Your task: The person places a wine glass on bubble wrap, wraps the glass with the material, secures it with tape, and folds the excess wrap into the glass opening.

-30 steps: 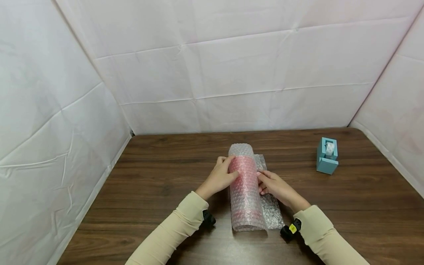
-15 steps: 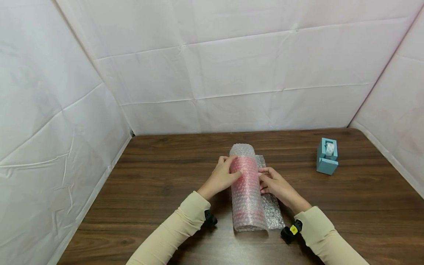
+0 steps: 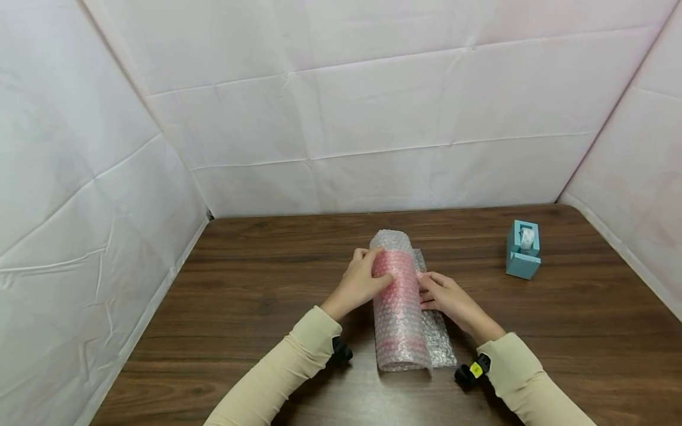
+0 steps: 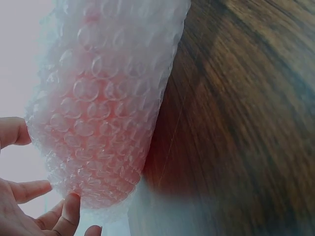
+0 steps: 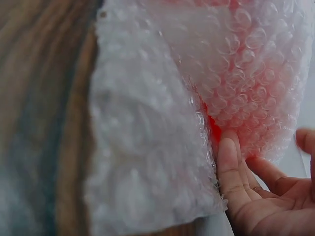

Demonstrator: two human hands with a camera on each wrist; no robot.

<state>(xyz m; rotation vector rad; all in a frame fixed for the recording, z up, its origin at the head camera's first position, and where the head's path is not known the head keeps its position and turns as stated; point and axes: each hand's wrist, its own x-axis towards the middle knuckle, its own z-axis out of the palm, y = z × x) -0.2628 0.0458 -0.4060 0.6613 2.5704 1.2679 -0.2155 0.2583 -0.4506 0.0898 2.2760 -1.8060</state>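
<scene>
A roll of bubble wrap (image 3: 402, 325) lies lengthwise away from me on the table, with something red or pink showing through its layers. A loose flat end of bubble wrap (image 5: 142, 123) sticks out from under its right side. My left hand (image 3: 359, 283) holds the roll from the left, thumb and fingers spread over its upper half. At the right side, my right hand (image 3: 447, 299) grips the roll's edge with bent fingers, just above the loose end. The right wrist view shows these fingers (image 5: 229, 162) at the gap between roll and loose end. The wrapped thing's kind is hidden.
A light blue tape dispenser (image 3: 523, 251) with a roll of clear tape stands at the back right of the dark wooden table (image 3: 256, 296). White fabric walls (image 3: 373, 118) close off the back and both sides.
The roll has shifted very slightly to the right, and both hands have moved with it. The right fingers have changed their position a little along the roll's edge.
</scene>
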